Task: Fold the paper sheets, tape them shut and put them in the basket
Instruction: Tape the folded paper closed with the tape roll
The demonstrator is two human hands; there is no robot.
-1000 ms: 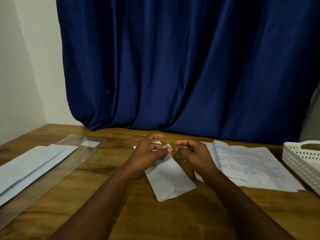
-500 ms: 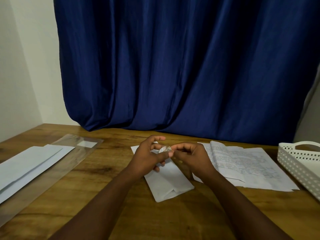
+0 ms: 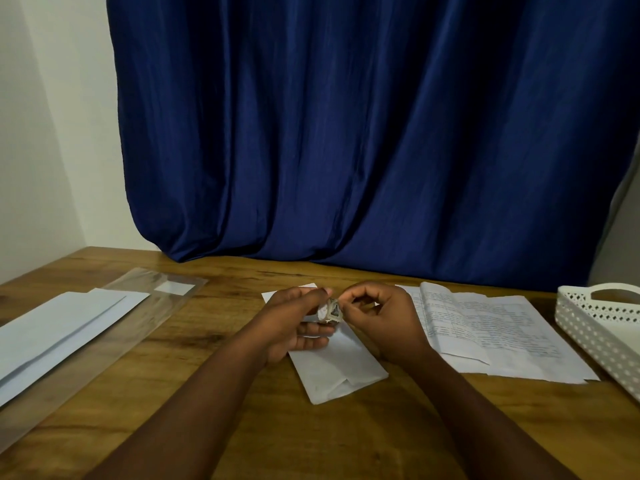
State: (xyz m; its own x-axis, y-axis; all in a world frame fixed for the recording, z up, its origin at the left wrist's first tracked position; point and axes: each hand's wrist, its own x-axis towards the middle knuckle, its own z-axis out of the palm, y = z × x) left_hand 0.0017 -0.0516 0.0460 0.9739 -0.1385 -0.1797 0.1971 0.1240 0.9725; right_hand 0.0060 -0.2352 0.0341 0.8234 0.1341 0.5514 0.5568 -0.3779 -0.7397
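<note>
One sheet lies folded (image 3: 341, 370) on the counter (image 3: 214, 348) beneath both hands, not yet taped, while the left hand (image 3: 294, 327) grips a small tape roll (image 3: 330, 310) and the right hand's (image 3: 382, 320) fingers pinch at its end; more printed sheets (image 3: 491, 334) and the basket (image 3: 602, 327) wait to the right.

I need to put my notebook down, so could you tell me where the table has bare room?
Bare wood lies between the clear plastic sleeve and the folded sheet, and along the near edge. The right side is crowded: printed sheets run almost to the basket.
</note>
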